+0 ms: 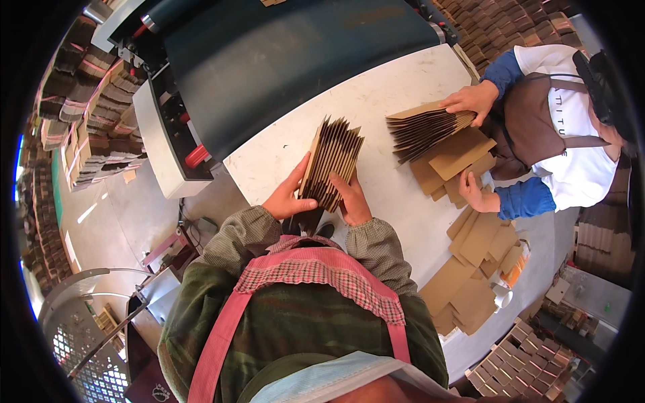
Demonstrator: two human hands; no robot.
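Note:
Between my two hands is a stack of folded brown cardboard pieces (330,161), held near the front edge of the white table (269,151). Its folded ends fan out toward the far side. My left hand (290,193) grips the stack's left side, thumb along the near end. On the right side my right hand (352,198) closes on it, with the fingers partly hidden. At the right, a co-worker's hand (474,101) rests on another fanned cardboard stack (423,127). The co-worker's other hand (476,193) is beside loose cardboard pieces (460,156).
Beyond the table runs a wide dark conveyor belt (289,60), with a red roller end (197,156) at its near left corner. Loose flat cardboard pieces (463,282) cover the table's right part, beside a paper cup (502,295). Bundled cardboard (101,141) is piled at left.

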